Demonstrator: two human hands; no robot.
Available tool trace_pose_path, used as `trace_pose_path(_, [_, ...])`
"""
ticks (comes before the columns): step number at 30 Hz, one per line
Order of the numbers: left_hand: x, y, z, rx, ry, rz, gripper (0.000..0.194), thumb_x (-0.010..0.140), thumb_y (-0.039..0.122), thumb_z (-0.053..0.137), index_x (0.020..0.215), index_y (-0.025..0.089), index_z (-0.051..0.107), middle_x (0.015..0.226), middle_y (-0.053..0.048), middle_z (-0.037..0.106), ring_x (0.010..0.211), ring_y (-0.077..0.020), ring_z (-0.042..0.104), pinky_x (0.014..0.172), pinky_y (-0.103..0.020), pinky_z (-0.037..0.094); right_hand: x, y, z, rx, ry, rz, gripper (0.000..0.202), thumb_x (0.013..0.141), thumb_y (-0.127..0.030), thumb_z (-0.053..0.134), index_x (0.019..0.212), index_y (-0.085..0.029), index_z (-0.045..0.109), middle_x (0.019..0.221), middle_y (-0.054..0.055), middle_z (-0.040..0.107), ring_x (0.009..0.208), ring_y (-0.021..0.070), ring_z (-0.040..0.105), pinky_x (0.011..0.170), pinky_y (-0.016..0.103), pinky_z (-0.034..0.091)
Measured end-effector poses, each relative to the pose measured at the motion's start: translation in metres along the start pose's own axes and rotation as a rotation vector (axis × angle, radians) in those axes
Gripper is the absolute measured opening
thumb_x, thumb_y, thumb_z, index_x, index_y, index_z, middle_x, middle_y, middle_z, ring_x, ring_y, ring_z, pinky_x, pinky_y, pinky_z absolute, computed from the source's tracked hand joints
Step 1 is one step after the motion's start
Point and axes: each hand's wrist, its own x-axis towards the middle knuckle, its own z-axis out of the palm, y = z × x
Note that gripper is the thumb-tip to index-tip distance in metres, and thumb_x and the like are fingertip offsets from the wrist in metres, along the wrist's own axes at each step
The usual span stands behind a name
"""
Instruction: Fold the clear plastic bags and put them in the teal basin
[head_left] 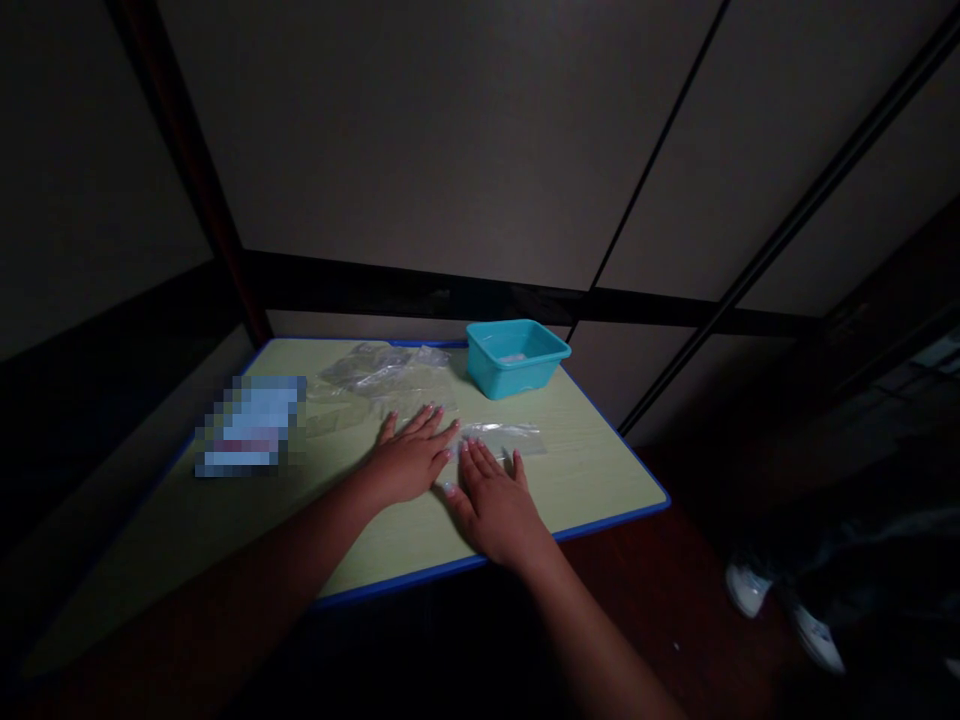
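Note:
A clear plastic bag [510, 438] lies flat on the pale table [600, 470]. My right hand [499, 500] rests palm down on its near left part, fingers spread. Beside it, my left hand [411, 458] is also flat with its fingers apart, its fingertips close to the bag's left end; whether they touch the bag I cannot tell. Beyond my left hand is a loose heap of crumpled clear plastic bags [382, 370]. Neither hand is gripping anything.
A turquoise plastic basket [517, 378] stands at the table's far right, with something pale inside. At the left edge lies a blurred-out flat item [251, 425]. Panelled doors [450, 150] rise behind the table. A person's white shoes [750, 588] show on the floor at right.

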Motion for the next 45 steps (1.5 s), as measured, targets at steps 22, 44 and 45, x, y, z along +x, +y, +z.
trace_pose_path(22, [-0.002, 0.004, -0.005, -0.015, -0.039, -0.023, 0.050, 0.093, 0.037, 0.027, 0.142, 0.032, 0.026, 0.152, -0.004, 0.014, 0.139, -0.0253, 0.013, 0.104, -0.062, 0.014, -0.019, 0.056, -0.010, -0.103, 0.061, 0.337, 0.067, 0.093, -0.051, 0.017, 0.144, -0.009, 0.023, 0.150, 0.012, 0.018, 0.139, 0.0239, 0.013, 0.108, 0.056, 0.000])
trace_pose_path(44, [-0.001, 0.004, -0.002, 0.046, -0.043, -0.041, 0.052, 0.093, 0.039, 0.024, 0.144, 0.026, 0.022, 0.152, -0.005, 0.011, 0.140, -0.0239, 0.011, 0.105, -0.061, 0.012, 0.029, 0.029, -0.007, -0.049, -0.029, 0.008, 0.066, 0.092, -0.056, 0.015, 0.146, -0.019, 0.014, 0.152, 0.007, 0.012, 0.140, 0.0195, 0.010, 0.108, 0.054, 0.010])
trace_pose_path(45, [-0.001, 0.004, -0.002, 0.045, -0.044, -0.046, 0.052, 0.093, 0.040, 0.024, 0.144, 0.027, 0.023, 0.152, -0.004, 0.012, 0.140, -0.0243, 0.011, 0.105, -0.061, 0.012, 0.029, 0.031, -0.007, -0.059, -0.035, 0.029, 0.065, 0.092, -0.056, 0.015, 0.146, -0.020, 0.013, 0.152, 0.006, 0.011, 0.140, 0.0197, 0.009, 0.108, 0.054, 0.010])
